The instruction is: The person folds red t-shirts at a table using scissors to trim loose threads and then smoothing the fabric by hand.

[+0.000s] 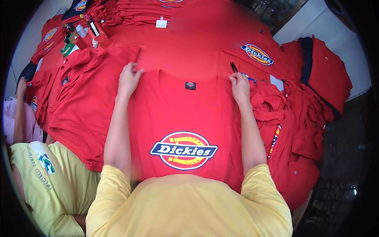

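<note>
A red V-neck T-shirt (185, 114) lies spread in front of me, its neck pointing away. It has a dark label inside the neckline and a blue, white and yellow printed logo low on its front. My left hand (128, 82) is at the shirt's left shoulder, thumb and fingers apart. At the right shoulder, my right hand (240, 87) is closed around small thread snips (233, 67). Their dark pointed blades stick out past the fingers, and a blue part of the handle shows beside the hand. The fingertips also touch the shirt's shoulder edge.
Rumpled red garments (294, 134) are heaped to my right. Folded red shirts (138, 14) are stacked at the far side, near a box of tools (100, 39). On my left, a person in a yellow-green shirt (65, 189) sits close beside another red shirt (87, 98).
</note>
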The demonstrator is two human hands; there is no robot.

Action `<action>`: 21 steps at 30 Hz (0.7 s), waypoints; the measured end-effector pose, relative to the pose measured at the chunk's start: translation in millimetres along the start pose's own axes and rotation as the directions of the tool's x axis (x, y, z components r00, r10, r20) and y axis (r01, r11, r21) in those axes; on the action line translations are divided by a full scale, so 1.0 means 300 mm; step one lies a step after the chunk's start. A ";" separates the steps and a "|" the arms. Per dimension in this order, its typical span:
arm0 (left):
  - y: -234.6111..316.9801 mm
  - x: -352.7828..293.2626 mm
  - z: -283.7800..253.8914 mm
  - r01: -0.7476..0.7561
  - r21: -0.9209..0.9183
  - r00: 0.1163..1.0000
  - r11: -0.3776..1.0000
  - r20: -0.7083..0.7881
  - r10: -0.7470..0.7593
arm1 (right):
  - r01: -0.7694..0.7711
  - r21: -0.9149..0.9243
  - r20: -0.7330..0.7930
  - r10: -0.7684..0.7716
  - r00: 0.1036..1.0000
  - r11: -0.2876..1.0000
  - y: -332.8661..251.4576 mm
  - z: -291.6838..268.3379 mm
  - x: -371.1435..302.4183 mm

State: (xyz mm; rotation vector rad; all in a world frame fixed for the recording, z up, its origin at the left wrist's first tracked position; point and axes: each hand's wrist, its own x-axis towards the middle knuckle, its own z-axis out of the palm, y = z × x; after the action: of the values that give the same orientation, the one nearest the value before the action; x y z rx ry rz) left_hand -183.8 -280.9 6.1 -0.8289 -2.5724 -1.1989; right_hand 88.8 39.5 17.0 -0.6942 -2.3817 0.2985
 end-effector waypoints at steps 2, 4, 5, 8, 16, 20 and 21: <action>0.030 -0.067 -0.025 0.183 0.089 0.978 0.979 0.083 -0.190 | -0.128 -0.065 0.027 0.130 0.991 0.990 0.005 -0.087 -0.055; 0.065 -0.120 -0.056 0.301 0.159 0.932 0.940 0.160 -0.325 | -0.355 -0.112 0.239 0.372 0.897 0.928 0.004 -0.126 -0.088; 0.076 -0.135 -0.062 0.305 0.129 0.933 0.944 0.158 -0.323 | -0.456 -0.152 0.338 0.479 0.810 0.877 -0.014 -0.149 -0.099; 0.103 -0.147 -0.073 0.300 0.038 0.944 0.953 0.133 -0.302 | -0.361 -0.239 0.378 0.429 0.820 0.901 -0.103 -0.154 -0.112; 0.143 -0.182 -0.095 0.836 -0.546 0.547 0.044 0.828 -0.123 | -0.743 0.625 0.778 0.274 0.565 -0.239 -0.045 -0.148 -0.172; 0.077 -0.128 -0.020 0.761 -0.648 0.648 0.044 0.762 0.006 | -0.746 0.666 0.704 0.317 0.636 0.018 0.009 -0.138 -0.194; 0.079 -0.093 -0.026 0.790 -0.611 0.612 -0.038 0.791 0.017 | -0.723 0.678 0.661 0.319 0.679 0.132 0.008 -0.146 -0.180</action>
State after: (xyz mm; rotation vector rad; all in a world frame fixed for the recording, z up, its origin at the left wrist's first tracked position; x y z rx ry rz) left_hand -148.0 -285.9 16.0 -0.4378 -1.9346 -3.7404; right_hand 153.0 13.6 22.4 -0.9066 -1.5923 2.1136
